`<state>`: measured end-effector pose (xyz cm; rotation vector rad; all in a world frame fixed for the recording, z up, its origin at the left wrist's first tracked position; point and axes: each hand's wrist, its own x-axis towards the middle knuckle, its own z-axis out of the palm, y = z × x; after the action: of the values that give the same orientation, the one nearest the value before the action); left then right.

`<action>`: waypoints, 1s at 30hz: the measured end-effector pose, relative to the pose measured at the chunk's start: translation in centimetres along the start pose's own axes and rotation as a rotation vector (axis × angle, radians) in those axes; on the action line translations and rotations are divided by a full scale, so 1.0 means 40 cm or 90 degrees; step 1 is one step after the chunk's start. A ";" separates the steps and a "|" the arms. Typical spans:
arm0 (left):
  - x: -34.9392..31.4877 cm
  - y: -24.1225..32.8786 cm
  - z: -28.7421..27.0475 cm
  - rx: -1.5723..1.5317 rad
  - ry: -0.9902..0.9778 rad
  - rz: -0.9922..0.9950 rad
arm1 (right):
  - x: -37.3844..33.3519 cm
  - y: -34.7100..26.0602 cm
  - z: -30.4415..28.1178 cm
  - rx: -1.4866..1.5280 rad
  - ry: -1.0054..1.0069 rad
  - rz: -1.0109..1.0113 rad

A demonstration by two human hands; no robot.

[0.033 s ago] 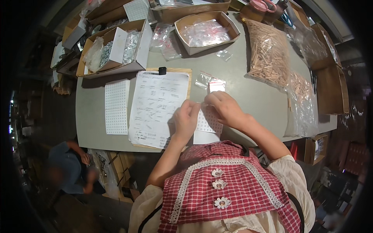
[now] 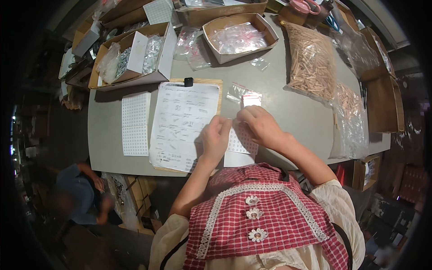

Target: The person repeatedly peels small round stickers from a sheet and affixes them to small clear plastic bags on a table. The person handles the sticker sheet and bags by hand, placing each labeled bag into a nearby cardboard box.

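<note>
Close to the table's near edge, a white sticker sheet (image 2: 243, 143) printed with rows of small marks lies beneath my hands. At its upper left edge, my left hand (image 2: 215, 137) is closed in a pinch on the sheet. My right hand (image 2: 261, 126) reaches over the sheet's top, thumb and fingers pressed together. Whatever sits between those right fingertips is hidden. Just beyond the right hand is a small stack of clear zip bags (image 2: 251, 99) with red seal lines. Left of my left hand, printed papers (image 2: 182, 126) are held on a clipboard by a black clip (image 2: 188, 82).
Another sticker sheet (image 2: 135, 126) lies left of the clipboard. Beyond stand a carton of bagged hardware (image 2: 164, 58) and a tray (image 2: 220, 57) of clear bags. At right are bags of wooden dowels (image 2: 310, 60). A person (image 2: 74, 193) is low at left.
</note>
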<state>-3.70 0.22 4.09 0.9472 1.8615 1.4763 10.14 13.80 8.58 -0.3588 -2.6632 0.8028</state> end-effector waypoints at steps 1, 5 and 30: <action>0.004 0.002 -0.006 -0.003 0.001 -0.002 | 0.002 -0.003 0.006 -0.018 0.005 -0.006; 0.015 -0.005 -0.021 -0.016 0.005 0.007 | 0.007 -0.014 0.021 -0.069 0.004 -0.044; 0.054 -0.087 -0.106 0.104 -0.006 -0.022 | 0.217 0.207 0.016 -0.103 -0.116 0.442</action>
<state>-8.91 -0.91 1.64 0.9898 2.0056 1.3121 3.16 23.04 5.47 -1.3584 -2.7852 0.8259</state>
